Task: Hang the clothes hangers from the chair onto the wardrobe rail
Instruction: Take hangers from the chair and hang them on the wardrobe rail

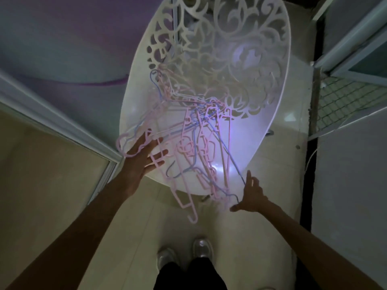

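A dim room with a pale tiled floor (247, 231) holds a white chair (261, 114) whose oval shell has a cut-out scroll pattern across its back. A tangled heap of pink and blue clothes hangers (196, 147) lies on the chair's seat, and several of them hang over its front edge toward the floor. The left hand (142, 158) reaches in at the heap's left side with its fingers spread and straight, lying over a pink hanger at the seat's edge without curling round it. The right hand (250, 195) is at the heap's lower right, fingers loosely extended and thumb out, just beside a blue hanger's wire; whether it touches the wire cannot be told. 2 light shoes (184, 254) stand on the floor below, between the forearms. Pale wardrobe panels (351, 185) flank the right side.
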Demonstrator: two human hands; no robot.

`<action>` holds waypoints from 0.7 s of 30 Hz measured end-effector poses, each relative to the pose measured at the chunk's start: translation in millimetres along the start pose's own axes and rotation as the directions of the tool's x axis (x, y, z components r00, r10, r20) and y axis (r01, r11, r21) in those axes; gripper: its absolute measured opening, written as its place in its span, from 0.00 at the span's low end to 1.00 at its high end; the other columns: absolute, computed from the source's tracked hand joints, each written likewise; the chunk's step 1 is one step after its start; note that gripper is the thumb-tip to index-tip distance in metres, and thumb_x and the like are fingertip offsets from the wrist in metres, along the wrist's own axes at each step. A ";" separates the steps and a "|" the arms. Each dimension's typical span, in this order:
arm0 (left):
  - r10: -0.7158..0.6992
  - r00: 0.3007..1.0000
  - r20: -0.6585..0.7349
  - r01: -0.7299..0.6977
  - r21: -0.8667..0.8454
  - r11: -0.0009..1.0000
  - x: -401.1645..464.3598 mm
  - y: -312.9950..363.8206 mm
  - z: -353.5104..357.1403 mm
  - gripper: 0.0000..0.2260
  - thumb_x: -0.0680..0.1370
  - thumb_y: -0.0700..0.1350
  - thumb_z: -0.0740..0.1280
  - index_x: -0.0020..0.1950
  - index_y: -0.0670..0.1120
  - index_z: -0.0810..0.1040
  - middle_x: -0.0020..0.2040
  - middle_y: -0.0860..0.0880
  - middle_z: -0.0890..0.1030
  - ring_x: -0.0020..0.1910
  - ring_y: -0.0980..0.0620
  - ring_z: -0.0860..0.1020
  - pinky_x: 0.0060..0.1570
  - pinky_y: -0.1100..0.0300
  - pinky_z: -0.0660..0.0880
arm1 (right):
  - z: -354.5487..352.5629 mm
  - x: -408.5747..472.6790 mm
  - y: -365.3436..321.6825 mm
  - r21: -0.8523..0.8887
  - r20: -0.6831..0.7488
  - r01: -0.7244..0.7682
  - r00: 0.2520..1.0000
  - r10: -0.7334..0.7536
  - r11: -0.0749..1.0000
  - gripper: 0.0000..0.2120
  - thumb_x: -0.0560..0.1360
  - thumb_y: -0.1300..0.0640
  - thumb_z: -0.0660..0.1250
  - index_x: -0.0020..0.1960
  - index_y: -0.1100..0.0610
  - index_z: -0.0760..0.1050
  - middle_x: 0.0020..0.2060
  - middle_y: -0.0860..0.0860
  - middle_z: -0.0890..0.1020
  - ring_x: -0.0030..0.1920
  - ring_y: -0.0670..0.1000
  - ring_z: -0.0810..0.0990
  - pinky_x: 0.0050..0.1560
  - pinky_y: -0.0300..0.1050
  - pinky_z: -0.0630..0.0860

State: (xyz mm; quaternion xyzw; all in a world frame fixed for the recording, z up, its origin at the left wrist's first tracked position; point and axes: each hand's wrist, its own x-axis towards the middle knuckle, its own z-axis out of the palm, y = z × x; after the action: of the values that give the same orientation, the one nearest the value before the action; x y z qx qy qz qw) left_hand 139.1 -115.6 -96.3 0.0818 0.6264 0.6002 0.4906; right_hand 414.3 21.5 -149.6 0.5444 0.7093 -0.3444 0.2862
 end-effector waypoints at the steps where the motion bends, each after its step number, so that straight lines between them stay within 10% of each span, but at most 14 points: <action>1: -0.005 1.000 -0.021 0.005 -0.003 1.000 -3.0 -8.2 -0.1 0.20 0.80 0.43 0.60 0.73 0.53 0.65 0.59 0.53 0.80 0.45 0.55 0.84 0.43 0.61 0.81 | 6.7 0.5 2.7 0.032 0.013 0.003 1.000 -0.003 0.999 0.68 0.61 0.52 0.80 0.73 0.56 0.26 0.75 0.62 0.44 0.73 0.64 0.59 0.69 0.60 0.63; 8: -0.020 0.995 -0.101 0.027 0.069 0.997 -33.4 -31.0 -4.8 0.20 0.81 0.43 0.59 0.72 0.53 0.65 0.61 0.50 0.78 0.42 0.57 0.84 0.51 0.56 0.78 | 10.9 -3.8 6.0 0.010 -0.165 0.163 0.973 -0.159 0.987 0.51 0.67 0.61 0.74 0.76 0.58 0.42 0.68 0.60 0.63 0.58 0.59 0.75 0.47 0.44 0.72; 14: -0.041 0.979 -0.199 0.048 0.030 0.998 -55.2 -35.3 -5.1 0.21 0.80 0.42 0.60 0.73 0.51 0.65 0.62 0.48 0.78 0.45 0.52 0.83 0.52 0.55 0.77 | -14.1 -30.4 13.2 0.085 -0.290 0.264 0.929 -0.230 0.961 0.41 0.68 0.57 0.73 0.75 0.56 0.54 0.68 0.54 0.70 0.65 0.54 0.73 0.57 0.42 0.70; 21: -0.106 0.967 -0.230 0.111 0.009 0.994 -88.5 21.8 -1.3 0.18 0.80 0.41 0.61 0.69 0.49 0.68 0.58 0.47 0.78 0.33 0.58 0.83 0.45 0.58 0.79 | -81.3 -83.8 8.0 0.335 0.001 0.185 0.980 -0.197 0.924 0.41 0.62 0.62 0.71 0.73 0.59 0.60 0.41 0.51 0.72 0.37 0.46 0.72 0.34 0.35 0.67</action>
State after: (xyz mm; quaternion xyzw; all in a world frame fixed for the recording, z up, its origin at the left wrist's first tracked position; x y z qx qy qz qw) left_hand 172.4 -171.9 -32.8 -0.0172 0.6888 0.5710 0.4463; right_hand 440.0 39.7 -36.8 0.5070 0.6856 -0.4949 0.1674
